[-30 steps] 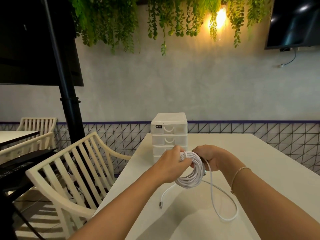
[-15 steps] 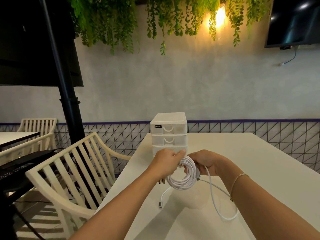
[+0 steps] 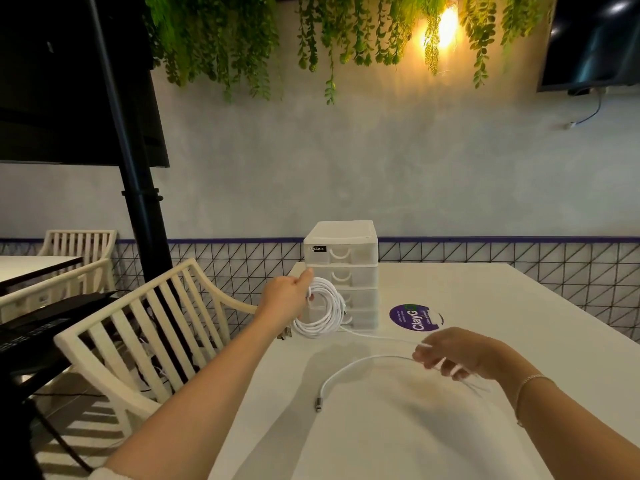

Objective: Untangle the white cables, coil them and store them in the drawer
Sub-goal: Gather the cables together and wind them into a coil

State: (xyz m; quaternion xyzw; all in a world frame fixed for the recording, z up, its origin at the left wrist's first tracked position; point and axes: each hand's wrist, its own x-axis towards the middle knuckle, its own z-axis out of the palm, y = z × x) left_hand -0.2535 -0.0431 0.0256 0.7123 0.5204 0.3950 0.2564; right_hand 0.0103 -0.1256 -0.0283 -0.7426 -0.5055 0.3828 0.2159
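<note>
— White cable (image 3: 320,308), wound into a coil, held up off the table (image 3: 519,306) in front of the drawer unit (image 3: 341,271). Pinched at the coil's upper left by the left hand (image 3: 287,292), thumb and fingers curled round the loops.

— And the loose end?

— Trailing out of the coil's lower right, running across the tabletop toward the right hand (image 3: 450,356). Blurred there, so hard to say exactly how held; seemingly passing through loosely curled fingers. Beyond the hand, bending back in an arc and lying flat on the table, ending in a small metal plug (image 3: 318,406) near the table's left edge.

— Position of the hands relative to each other?

— Well apart. Left one raised, just beside the drawer unit's left front corner; right one lower, nearer the viewer, over the middle of the table. Thin bracelet (image 3: 531,384) on the right wrist.

— Drawers?

— White translucent stack at the far left corner of the table, all visible drawers pushed in. Black label on the top one. Lower drawers partly hidden behind the coil.

— Anything else around?

— Round purple sticker (image 3: 414,318) on the table, just right of the drawer unit. Cream slatted chair (image 3: 145,327) at the table's left side. Hanging green plants (image 3: 242,39) and a lit wall lamp (image 3: 446,26) above. Dark screen (image 3: 592,39) at upper right.
</note>
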